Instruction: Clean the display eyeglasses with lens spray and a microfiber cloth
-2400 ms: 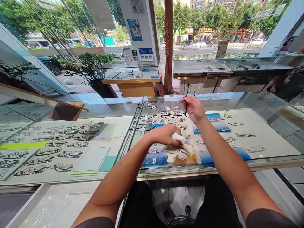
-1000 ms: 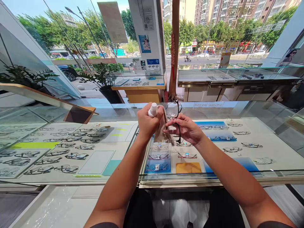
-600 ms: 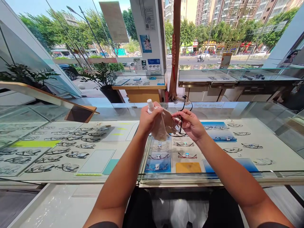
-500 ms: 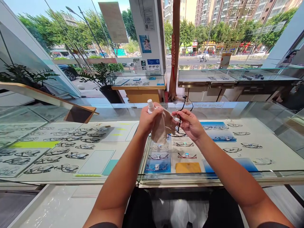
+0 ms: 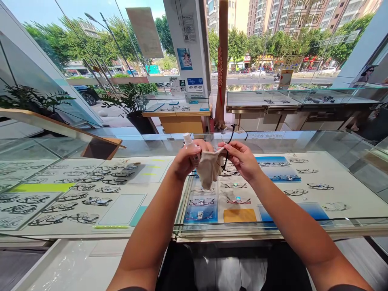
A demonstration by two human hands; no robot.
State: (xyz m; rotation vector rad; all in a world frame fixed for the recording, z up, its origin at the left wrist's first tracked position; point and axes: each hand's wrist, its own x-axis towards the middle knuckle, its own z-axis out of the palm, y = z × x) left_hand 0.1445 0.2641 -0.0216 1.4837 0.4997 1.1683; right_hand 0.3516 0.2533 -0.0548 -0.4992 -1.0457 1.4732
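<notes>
Above the glass counter, my left hand (image 5: 188, 158) is closed around a small spray bottle with a white cap (image 5: 187, 138) and also grips a beige cloth (image 5: 207, 169) that hangs down. My right hand (image 5: 241, 158) pinches a pair of dark-framed glasses (image 5: 232, 133) by the frame, with one temple sticking up. The cloth's upper right corner reaches the right fingertips, beside the glasses. Part of the lower lens is hidden behind the cloth and fingers.
Rows of glasses (image 5: 97, 201) lie inside the glass display counter (image 5: 212, 238). A tan pouch (image 5: 239, 215) sits near its front. A wood-edged mirror or stand (image 5: 103, 148) is at the left. Potted plants (image 5: 141, 121) and more display cases stand by the window.
The left hand has moved a little left and down, tilting the bottle. The cloth is now stretched between both hands and hangs bunched, where before it lay against the lens.
</notes>
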